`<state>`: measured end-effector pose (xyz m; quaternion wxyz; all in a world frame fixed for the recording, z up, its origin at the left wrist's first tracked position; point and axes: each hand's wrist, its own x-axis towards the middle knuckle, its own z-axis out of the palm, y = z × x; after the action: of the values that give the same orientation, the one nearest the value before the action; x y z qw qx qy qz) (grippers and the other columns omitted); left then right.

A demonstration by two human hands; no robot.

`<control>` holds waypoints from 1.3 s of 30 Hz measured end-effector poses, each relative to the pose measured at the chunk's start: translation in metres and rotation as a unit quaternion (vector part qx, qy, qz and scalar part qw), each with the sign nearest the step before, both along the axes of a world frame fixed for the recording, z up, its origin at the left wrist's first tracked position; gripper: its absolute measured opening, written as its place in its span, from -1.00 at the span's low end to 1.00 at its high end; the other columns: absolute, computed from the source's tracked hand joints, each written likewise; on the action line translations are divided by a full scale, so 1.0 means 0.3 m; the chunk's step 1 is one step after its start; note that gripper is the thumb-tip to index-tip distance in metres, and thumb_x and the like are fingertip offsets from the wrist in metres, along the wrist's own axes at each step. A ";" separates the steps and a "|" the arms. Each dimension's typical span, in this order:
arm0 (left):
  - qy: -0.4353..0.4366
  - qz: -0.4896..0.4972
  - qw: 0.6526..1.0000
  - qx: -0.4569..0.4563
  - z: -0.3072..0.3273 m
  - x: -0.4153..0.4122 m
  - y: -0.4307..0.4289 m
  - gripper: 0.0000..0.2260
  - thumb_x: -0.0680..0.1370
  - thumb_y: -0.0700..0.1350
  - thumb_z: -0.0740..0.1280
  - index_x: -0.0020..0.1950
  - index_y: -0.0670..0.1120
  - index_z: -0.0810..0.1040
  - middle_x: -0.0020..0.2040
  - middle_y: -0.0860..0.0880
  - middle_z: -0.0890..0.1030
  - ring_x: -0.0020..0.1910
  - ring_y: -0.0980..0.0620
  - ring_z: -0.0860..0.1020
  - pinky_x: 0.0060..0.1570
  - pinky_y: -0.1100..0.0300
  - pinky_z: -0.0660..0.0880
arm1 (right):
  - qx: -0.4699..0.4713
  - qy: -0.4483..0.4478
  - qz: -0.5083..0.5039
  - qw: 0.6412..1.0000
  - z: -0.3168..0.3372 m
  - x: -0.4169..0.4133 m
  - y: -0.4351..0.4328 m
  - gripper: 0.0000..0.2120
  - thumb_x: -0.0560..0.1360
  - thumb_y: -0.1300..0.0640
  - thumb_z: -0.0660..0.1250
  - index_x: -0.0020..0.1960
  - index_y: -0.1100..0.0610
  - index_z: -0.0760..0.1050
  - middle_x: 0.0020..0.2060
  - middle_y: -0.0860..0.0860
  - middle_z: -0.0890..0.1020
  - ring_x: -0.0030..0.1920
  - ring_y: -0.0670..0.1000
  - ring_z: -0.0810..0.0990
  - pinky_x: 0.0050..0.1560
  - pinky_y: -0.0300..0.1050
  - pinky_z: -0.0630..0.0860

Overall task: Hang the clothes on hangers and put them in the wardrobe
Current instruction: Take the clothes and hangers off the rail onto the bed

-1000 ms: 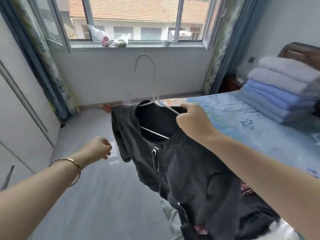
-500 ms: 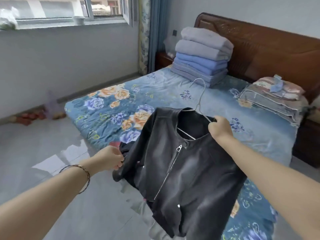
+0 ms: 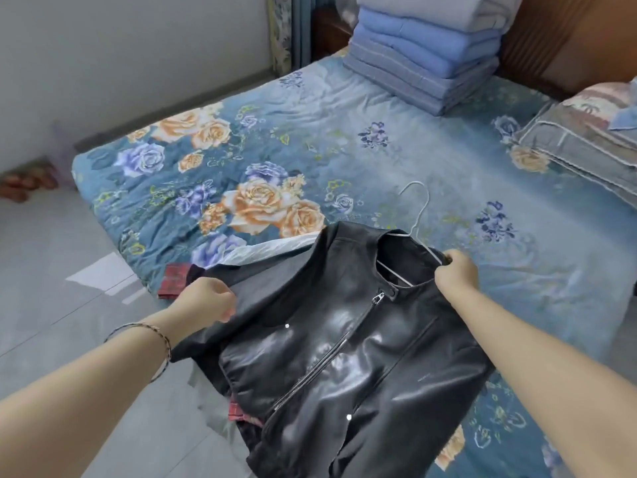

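The black jacket (image 3: 344, 339) lies front up at the near edge of the bed (image 3: 344, 132), with the collar far from the person and the hem near. The right hand (image 3: 456, 272) has its fingers curled around the hanger (image 3: 415, 233) at the shoulder. The hook points away, just beyond this hand. The left hand (image 3: 206, 300) pinches the sleeve, farther from the hook, so I judge the right hand is better placed to lift.

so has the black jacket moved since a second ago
Yes: the black jacket hung upright beside the bed then; now it has come down and lies spread over the bed's near edge.
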<state>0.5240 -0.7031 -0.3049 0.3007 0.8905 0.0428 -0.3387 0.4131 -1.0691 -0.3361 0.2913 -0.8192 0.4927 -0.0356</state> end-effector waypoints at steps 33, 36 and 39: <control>-0.096 0.118 0.971 0.182 0.233 -0.281 0.719 -0.77 0.55 -0.14 0.14 0.11 -0.05 0.54 0.15 -0.04 0.58 0.12 -0.08 0.54 -0.02 0.18 0.42 | -0.058 0.147 0.752 0.640 0.311 0.351 1.424 -0.69 0.53 0.26 0.13 0.19 0.16 0.53 0.15 0.14 0.58 0.17 0.15 0.54 0.13 -0.09 0.46; -0.118 0.200 0.950 0.211 0.335 -0.463 0.993 -0.77 0.56 -0.13 0.13 0.13 -0.05 0.53 0.16 -0.03 0.56 0.13 -0.08 0.53 -0.04 0.19 0.39 | -0.124 0.112 0.805 0.569 0.429 0.244 1.750 -0.70 0.53 0.25 0.10 0.16 0.18 0.53 0.13 0.13 0.58 0.12 0.16 0.56 0.07 -0.10 0.48; -0.133 0.272 0.920 0.249 0.443 -0.712 1.297 -0.78 0.56 -0.11 0.12 0.10 -0.04 0.52 0.13 -0.06 0.58 0.11 -0.09 0.54 0.00 0.16 0.42 | -0.149 0.081 0.846 0.506 0.565 0.065 2.089 -0.70 0.55 0.23 0.07 0.17 0.17 0.52 0.13 0.12 0.55 0.07 0.17 0.56 -0.04 -0.12 0.45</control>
<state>0.3104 -0.3139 -0.1721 0.1524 0.9276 0.3258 -0.1007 0.4327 -0.4425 -0.1666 0.0156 -0.8776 -0.4252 0.2207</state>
